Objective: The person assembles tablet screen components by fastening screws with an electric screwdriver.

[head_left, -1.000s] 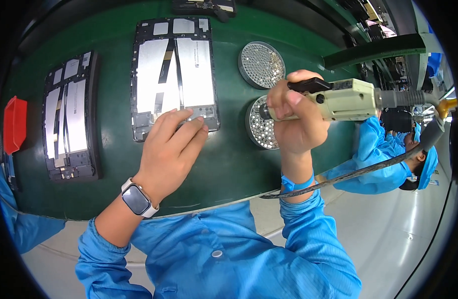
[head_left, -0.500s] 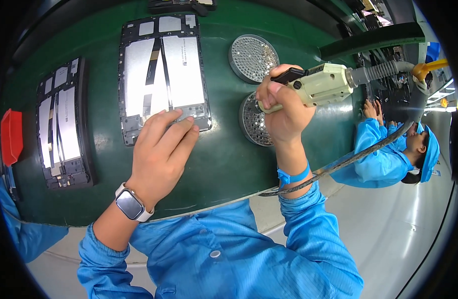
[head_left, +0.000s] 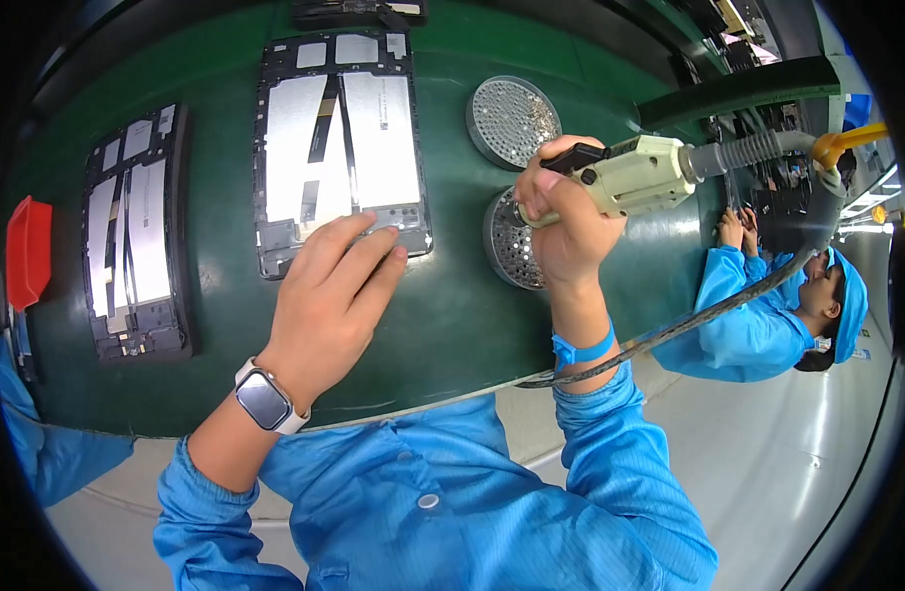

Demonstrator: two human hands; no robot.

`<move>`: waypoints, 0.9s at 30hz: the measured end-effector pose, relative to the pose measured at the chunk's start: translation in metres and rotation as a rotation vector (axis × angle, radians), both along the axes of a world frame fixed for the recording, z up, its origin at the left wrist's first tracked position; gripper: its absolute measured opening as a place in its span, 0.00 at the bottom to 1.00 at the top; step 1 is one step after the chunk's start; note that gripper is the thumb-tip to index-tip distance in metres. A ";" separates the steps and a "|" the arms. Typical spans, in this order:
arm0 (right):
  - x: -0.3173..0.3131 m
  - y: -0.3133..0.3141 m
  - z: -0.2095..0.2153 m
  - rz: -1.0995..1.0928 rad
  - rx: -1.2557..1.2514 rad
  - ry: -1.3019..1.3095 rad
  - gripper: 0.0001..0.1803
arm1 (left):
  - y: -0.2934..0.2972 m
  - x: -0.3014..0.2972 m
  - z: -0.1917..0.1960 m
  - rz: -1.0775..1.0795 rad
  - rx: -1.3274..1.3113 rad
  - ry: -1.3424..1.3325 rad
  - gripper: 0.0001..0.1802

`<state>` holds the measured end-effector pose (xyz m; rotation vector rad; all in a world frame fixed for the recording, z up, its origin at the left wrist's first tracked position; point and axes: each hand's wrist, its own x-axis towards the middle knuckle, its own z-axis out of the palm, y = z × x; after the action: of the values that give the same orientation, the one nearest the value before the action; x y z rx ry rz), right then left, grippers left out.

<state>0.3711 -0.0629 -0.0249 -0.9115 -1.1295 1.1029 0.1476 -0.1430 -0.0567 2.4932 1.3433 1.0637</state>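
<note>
My left hand, a pale-banded watch on its wrist, rests flat with fingers stretched over the near end of an opened tablet. The tablet has a black frame, silver panels and dark flex strips. In my right hand is a pale green electric screwdriver with a black lever, fingers wrapped round its body. Its tip is hidden by the hand, above a round grey perforated screw tray. Just beyond lies a second round screw tray, with small screws at its right side.
Another opened tablet lies on a dark block at left, beside a red bin. The screwdriver's hose and a braided cable run off to the right. A co-worker in blue works at the right. A dark device sits at the far edge.
The whole view has shifted, so the tablets and trays sit slightly further right. My left hand remains on the tablet; my right hand still holds the screwdriver over the near tray.
</note>
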 end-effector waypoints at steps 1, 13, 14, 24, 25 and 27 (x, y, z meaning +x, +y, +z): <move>0.001 0.000 -0.001 0.004 0.003 0.001 0.11 | 0.000 0.000 -0.001 0.004 0.003 0.001 0.13; -0.003 -0.002 0.012 0.071 0.121 0.047 0.14 | -0.005 -0.013 -0.006 0.056 -0.031 0.025 0.20; -0.005 -0.002 0.021 0.136 0.166 0.117 0.14 | -0.007 -0.014 -0.002 0.048 -0.050 0.048 0.21; -0.075 -0.026 0.023 0.346 0.006 0.097 0.14 | -0.011 -0.022 -0.009 0.011 -0.012 0.053 0.16; -0.077 -0.027 0.021 0.353 -0.006 0.091 0.14 | -0.011 -0.023 -0.009 0.015 -0.016 0.052 0.16; -0.085 -0.028 0.020 0.345 -0.001 0.019 0.16 | -0.012 -0.024 -0.011 0.021 -0.022 0.056 0.16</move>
<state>0.2862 -0.0909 -0.0049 -0.7196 -1.3011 1.3874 0.1235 -0.1554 -0.0672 2.5163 1.3922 0.9842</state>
